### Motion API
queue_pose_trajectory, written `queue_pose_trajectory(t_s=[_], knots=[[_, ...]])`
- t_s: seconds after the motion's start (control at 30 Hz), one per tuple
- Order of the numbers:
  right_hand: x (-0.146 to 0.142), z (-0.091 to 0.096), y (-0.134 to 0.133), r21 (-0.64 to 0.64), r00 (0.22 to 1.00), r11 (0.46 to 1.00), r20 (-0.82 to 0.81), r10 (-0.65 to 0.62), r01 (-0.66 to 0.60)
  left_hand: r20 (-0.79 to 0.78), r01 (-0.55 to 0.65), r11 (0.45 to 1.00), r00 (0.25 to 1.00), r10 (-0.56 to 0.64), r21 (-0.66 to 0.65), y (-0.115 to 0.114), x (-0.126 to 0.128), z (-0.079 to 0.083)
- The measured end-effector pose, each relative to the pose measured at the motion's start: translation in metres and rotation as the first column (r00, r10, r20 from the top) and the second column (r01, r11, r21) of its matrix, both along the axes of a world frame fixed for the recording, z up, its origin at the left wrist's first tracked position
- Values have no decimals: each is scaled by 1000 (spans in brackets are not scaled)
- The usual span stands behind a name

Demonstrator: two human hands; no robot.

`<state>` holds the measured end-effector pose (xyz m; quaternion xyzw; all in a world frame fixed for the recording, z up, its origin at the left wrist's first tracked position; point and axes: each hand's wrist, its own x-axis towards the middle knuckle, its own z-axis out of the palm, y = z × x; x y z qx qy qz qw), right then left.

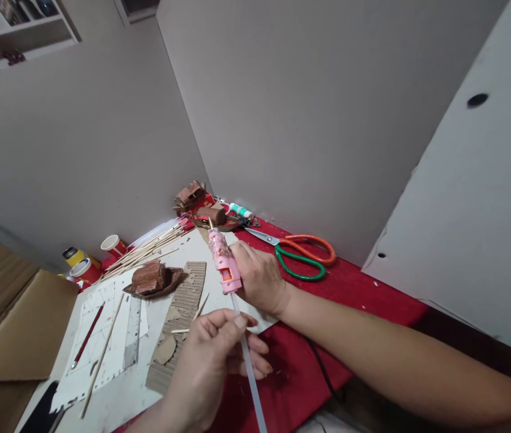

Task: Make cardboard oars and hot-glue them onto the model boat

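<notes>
The glue gun (222, 258) is pink, perhaps speckled.

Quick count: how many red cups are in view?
2: the nearer cup beside the cardboard box, and the farther cup next to the thin wooden sticks. More could be hidden behind the box.

A mottled pink hot glue gun (225, 264) tilts above the bench (350, 294), its metal nozzle (211, 223) pointing up and away, while a long, translucent glue stick (252, 385) extends from its rear.
</notes>
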<state>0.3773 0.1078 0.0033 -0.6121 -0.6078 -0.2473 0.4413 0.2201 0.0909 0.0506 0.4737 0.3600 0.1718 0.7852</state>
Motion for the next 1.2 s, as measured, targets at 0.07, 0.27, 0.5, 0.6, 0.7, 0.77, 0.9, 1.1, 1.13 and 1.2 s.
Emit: queue_pose_trajectory(t_s=[0.07,0.27,0.5,0.6,0.7,0.77,0.9,1.1,1.13,1.2], knots=[[1,0,1,0,1000,1000,-10,0,0,15,-4,998,1000,3,68,-4,-2,-4],[4,-5,5,10,998,1000,-62,-27,27,48,-2,987,999,-6,163,3,0,-2],[4,-6,9,4,988,1000,-153,-22,23,74,7,990,997,-17,143,5,11,9],[5,-6,10,-12,973,1000,-231,-9,6,97,-11,995,995,2,95,4,17,11],[5,-6,10,-43,943,998,-331,26,-42,122,-44,995,992,33,89,2,21,9],[4,-6,9,-71,913,990,-399,84,-123,114,-33,994,993,21,102,1,21,7],[-3,-2,3,-106,808,920,-523,271,-377,38,-9,985,999,3,173,7,2,10],[-17,9,-17,-167,436,619,-844,312,-767,-115,-262,760,908,403,595,34,-86,10],[-19,10,-19,-165,376,568,-884,276,-806,-148,-248,685,874,463,685,37,-103,5],[-25,10,-23,-167,306,496,-928,213,-852,-246,-121,562,809,534,818,40,-132,-9]])
